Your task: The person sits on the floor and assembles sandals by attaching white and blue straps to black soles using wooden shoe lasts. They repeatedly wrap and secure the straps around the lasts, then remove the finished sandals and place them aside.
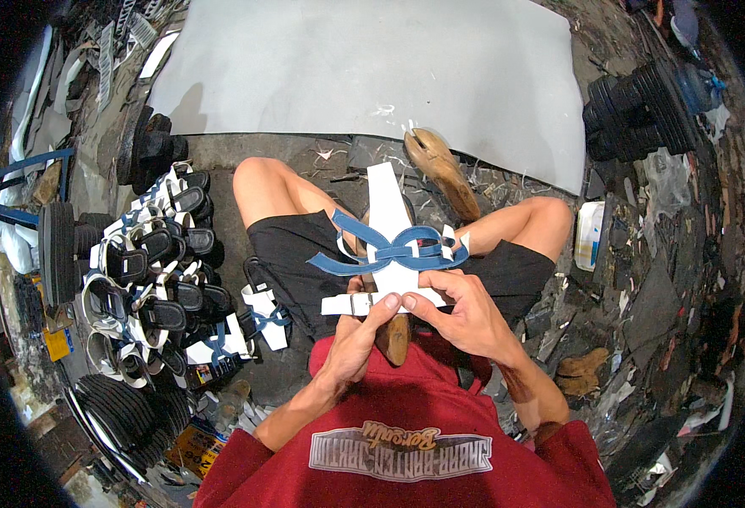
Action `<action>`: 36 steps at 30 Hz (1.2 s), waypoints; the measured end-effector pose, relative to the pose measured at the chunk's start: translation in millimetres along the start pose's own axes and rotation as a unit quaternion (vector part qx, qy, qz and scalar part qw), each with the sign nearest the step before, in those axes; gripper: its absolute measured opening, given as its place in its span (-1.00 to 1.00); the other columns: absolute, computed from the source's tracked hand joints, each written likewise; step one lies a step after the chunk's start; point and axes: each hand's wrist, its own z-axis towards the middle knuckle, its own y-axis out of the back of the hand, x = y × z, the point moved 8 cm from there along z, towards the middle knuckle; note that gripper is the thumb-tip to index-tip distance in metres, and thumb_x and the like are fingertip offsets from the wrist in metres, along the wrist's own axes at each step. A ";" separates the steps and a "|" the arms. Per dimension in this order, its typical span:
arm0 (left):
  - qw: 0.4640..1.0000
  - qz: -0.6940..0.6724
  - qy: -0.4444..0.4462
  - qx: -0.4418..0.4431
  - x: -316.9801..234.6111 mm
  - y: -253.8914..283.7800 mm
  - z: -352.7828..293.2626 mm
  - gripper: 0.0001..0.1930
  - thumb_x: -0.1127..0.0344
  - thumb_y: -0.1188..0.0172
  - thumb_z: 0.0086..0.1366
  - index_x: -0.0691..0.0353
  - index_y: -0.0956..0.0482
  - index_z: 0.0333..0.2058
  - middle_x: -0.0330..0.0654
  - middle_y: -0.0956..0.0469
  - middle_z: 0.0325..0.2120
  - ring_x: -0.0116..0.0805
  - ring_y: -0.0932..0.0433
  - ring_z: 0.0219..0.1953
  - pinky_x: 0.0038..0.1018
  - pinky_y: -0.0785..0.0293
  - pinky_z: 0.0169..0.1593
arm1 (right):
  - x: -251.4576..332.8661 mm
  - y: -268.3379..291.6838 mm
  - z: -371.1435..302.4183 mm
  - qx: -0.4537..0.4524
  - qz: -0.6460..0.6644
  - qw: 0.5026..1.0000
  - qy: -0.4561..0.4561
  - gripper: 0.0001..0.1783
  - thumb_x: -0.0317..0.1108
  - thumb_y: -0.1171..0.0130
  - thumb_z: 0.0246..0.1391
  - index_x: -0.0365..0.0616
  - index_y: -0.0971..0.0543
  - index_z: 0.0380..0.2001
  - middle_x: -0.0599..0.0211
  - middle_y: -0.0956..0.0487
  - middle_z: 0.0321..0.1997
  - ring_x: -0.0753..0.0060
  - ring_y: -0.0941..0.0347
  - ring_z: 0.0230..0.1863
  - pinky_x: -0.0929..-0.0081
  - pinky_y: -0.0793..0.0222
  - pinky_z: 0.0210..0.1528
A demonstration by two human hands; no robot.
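A white sandal upper (387,195) with blue woven straps (357,230) lies over a wooden shoe last (396,345) between my knees. My left hand (357,343) pinches the near white strap beside its metal buckle (364,302), thumb on top. On the other side, my right hand (472,320) grips the same strap, its thumb tip close to my left thumb. Most of the last is hidden under the upper; its brown near end shows below the thumbs. A loose blue strap end sticks out to the left.
Another wooden last (442,172) lies just beyond. Left of me are rows of finished white-and-black sandals (165,279) and another white-and-blue upper (264,316). A large pale sheet (364,68) spreads ahead. Black soles (639,114) are stacked at the right, near a white container (589,235) and scraps.
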 end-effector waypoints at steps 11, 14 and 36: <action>0.989 0.097 -0.111 -0.025 -6.3 13.5 0.1 -0.38 0.20 -0.44 0.41 0.35 -0.39 0.28 -0.12 -0.57 0.09 -0.38 -0.57 0.09 -0.38 -0.53 0.21 | -10.7 -2.9 8.5 0.001 -0.047 0.996 0.078 -0.60 -0.04 -0.21 0.43 -0.19 -0.72 -0.21 0.11 -0.67 -0.36 0.09 -0.55 -0.33 0.16 -0.37 -0.11; 0.992 0.019 -0.120 -0.043 -7.4 15.9 1.3 -0.37 0.19 -0.43 0.41 0.39 -0.40 0.29 -0.09 -0.58 0.09 -0.33 -0.59 0.10 -0.30 -0.55 0.23 | -22.0 16.9 10.0 0.047 -0.031 0.998 -0.017 -0.63 -0.09 -0.25 0.41 -0.23 -0.72 -0.22 0.06 -0.65 -0.37 0.26 -0.56 -0.32 0.27 -0.39 -0.18; 0.989 -0.136 0.051 0.019 -26.1 21.3 -79.9 0.39 -0.67 -0.23 0.01 0.32 -0.08 0.55 0.29 -0.27 0.46 0.08 -0.57 0.29 -0.04 -0.59 0.33 | 23.9 -41.1 -65.4 0.090 0.193 0.977 -0.019 -0.69 -0.20 -0.10 0.55 -0.26 -0.53 -0.20 0.23 -0.53 -0.37 0.36 -0.50 -0.32 0.30 -0.40 -0.22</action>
